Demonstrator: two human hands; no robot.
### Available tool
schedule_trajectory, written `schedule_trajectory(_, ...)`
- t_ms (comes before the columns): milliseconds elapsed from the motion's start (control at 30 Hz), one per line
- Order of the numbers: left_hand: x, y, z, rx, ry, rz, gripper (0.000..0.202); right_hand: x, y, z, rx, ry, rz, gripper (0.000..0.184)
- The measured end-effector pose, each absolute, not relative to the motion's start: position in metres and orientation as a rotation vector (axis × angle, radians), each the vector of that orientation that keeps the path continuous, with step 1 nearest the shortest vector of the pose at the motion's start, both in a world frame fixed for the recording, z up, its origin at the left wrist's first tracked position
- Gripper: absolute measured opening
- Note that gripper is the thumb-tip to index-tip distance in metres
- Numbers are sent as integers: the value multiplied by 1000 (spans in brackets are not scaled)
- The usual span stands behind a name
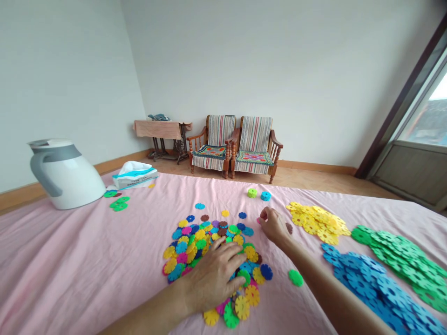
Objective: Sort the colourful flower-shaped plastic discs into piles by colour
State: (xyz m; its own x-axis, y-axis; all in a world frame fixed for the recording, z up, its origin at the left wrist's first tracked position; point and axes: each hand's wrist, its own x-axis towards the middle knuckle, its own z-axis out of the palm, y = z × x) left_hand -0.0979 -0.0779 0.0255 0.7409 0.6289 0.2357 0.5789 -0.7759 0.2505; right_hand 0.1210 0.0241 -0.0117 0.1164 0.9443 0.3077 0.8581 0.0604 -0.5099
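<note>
My left hand (220, 274) lies palm down with spread fingers on a loose heap of small multicoloured plastic snowflake discs (181, 258). Beyond the heap's right side, my right hand (273, 224) is closed, thumb and fingers pinched together over the cloth. A pink disc (259, 220) peeks out by its fingertips; whether it is held or lies beneath, I cannot tell. A brown disc (289, 228) lies just right of that hand. Past it stand a small lime-green stack (252, 193) and a small blue stack (266, 196) of discs. A single green disc (295, 278) lies near my right forearm.
Larger discs lie in yellow (314, 221), green (405, 256) and blue (370, 284) piles at right. A white-and-grey jug (75, 174), a tissue pack (135, 176) and several green discs (119, 204) are at left on the pink cloth (115, 260). Two wooden chairs (254, 144) stand beyond.
</note>
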Motion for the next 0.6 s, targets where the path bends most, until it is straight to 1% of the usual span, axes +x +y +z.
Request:
schedule_trajectory(133, -100, -77, 29, 2774, 925, 514, 39, 112, 1, -5, -1591, -1887, 324, 8)
schedule_trajectory(267, -107, -67, 29, 2746, 1027, 746, 31, 105, -20, -6, -1435, -1937, 433, 12)
schedule_trajectory(333, -113, -58, 28, 2726, 1124, 876, 25, 104, -25, -11, -1411, -1925, 437, 13)
schedule_trajectory(433, -125, -43, 23, 2702, 1246, 981, 20, 103, -26, -19, -1403, -1906, 416, 18)
schedule_trajectory(600, -144, -21, 15, 2652, 1403, 938, 22, 101, -29, -24, -1372, -1947, 338, 25)
